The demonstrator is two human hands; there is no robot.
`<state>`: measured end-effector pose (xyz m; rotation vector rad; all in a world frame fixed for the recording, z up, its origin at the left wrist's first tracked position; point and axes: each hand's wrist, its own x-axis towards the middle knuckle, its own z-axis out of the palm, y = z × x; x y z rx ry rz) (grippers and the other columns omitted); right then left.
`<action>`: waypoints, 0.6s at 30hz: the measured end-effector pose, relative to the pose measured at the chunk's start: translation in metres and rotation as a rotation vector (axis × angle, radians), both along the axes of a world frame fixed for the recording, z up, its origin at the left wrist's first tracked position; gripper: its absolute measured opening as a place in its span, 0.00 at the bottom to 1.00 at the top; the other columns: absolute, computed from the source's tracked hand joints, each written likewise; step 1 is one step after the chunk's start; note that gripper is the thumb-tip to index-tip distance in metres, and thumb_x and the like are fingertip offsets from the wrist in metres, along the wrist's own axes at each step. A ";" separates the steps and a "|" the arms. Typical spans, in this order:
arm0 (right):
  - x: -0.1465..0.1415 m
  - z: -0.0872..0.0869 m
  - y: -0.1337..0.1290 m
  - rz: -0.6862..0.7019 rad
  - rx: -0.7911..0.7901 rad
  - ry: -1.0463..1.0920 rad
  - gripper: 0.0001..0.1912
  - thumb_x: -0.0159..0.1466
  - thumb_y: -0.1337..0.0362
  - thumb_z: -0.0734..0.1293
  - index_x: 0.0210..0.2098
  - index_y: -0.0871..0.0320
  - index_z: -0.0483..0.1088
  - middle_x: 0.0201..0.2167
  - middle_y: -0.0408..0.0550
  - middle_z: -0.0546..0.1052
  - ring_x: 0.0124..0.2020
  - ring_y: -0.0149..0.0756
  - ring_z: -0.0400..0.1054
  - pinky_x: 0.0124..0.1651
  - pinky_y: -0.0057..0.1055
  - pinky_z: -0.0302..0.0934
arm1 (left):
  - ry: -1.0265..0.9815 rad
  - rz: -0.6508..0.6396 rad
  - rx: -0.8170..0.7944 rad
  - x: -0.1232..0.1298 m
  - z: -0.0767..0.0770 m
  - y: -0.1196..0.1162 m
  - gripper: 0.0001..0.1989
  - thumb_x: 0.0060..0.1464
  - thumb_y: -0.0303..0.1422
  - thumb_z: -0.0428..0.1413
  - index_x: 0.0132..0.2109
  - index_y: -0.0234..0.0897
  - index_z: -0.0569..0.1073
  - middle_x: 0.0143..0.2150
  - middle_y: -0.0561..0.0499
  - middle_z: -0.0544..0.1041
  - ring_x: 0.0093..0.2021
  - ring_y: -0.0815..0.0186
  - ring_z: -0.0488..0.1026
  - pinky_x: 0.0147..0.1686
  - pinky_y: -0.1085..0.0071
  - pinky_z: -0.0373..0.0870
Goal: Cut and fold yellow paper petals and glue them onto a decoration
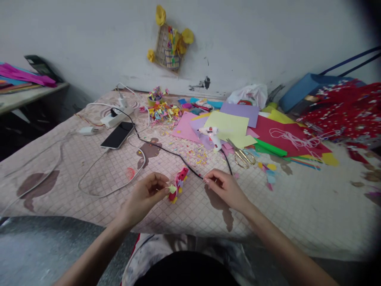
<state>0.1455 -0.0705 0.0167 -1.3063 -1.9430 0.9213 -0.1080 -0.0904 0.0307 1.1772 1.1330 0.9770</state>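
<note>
Paper craft piece (177, 184): a small red and pink thing with yellow bits, being held just above the near edge of the bed, between the two hands.
Left hand (145, 194): its fingertips are pinching together on the pale yellow-green end of the craft piece; the wrist is hanging off the near edge.
Right hand (225, 186): it is hovering just right of the piece, thumb and forefinger pressed together; whether they are gripping anything I cannot tell.
Black cable (166, 150): it is running from the power strip (116, 116) across the middle of the bed, passing close behind the piece.
Glue gun (212, 135): it is lying beyond the right hand, on the edge of the coloured paper sheets (235, 123).
Scissors (242, 155): gold-handled, lying just right of the glue gun.
Phone (118, 135): it is lying face up toward the far left, beside the power strip.
Paper scraps (163, 111): a bright heap is sitting near the far edge, below the wall decoration (170, 41).
Bed (297, 206): its checked cover is carrying everything.
</note>
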 end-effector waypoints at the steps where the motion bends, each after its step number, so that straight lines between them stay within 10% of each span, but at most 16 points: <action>1: 0.000 0.000 -0.001 0.008 0.005 -0.003 0.07 0.63 0.63 0.60 0.32 0.56 0.67 0.28 0.43 0.70 0.29 0.32 0.65 0.29 0.27 0.57 | 0.001 0.006 0.004 0.000 0.000 0.000 0.11 0.41 0.29 0.62 0.35 0.35 0.71 0.28 0.50 0.73 0.29 0.68 0.71 0.29 0.75 0.66; 18: -0.005 -0.001 -0.006 0.020 0.065 0.011 0.06 0.63 0.67 0.60 0.30 0.57 0.67 0.26 0.42 0.69 0.27 0.30 0.62 0.29 0.26 0.55 | 0.138 0.014 0.084 0.000 -0.006 0.013 0.13 0.48 0.32 0.58 0.40 0.34 0.66 0.30 0.53 0.71 0.31 0.70 0.70 0.32 0.74 0.65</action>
